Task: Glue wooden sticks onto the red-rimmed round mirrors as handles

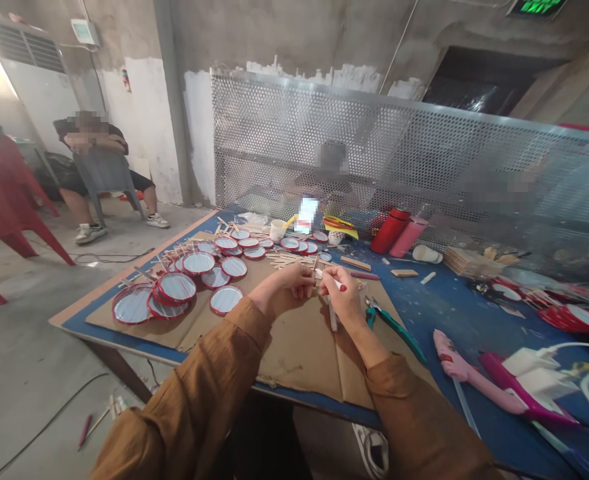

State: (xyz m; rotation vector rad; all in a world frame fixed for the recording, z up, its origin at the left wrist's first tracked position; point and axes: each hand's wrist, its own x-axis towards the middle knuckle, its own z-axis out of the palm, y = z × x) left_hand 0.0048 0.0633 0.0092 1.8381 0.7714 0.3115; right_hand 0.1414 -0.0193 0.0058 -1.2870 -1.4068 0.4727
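Note:
My left hand [294, 285] is closed on a thin wooden stick [315, 267], held upright over the cardboard sheet [294, 353]. Close beside it, my right hand [343, 297] pinches a slim white marker with a red end [343, 287], its other end turned toward the stick. Whether the marker touches the stick I cannot tell. A pale stick [333, 319] shows below my right hand. Pliers with teal handles [394, 328] lie just right of that hand. To the left, several round red-rimmed discs [225, 300] are spread and stacked on the cardboard, some with sticks.
A pink glue gun [467, 373] and a magenta power strip with white plugs [534, 387] lie at the right. Red [390, 230] and pink [408, 237] bottles, a paper cup [277, 230] and a lit phone [306, 215] stand before the perforated metal screen [274, 140]. A person sits far left.

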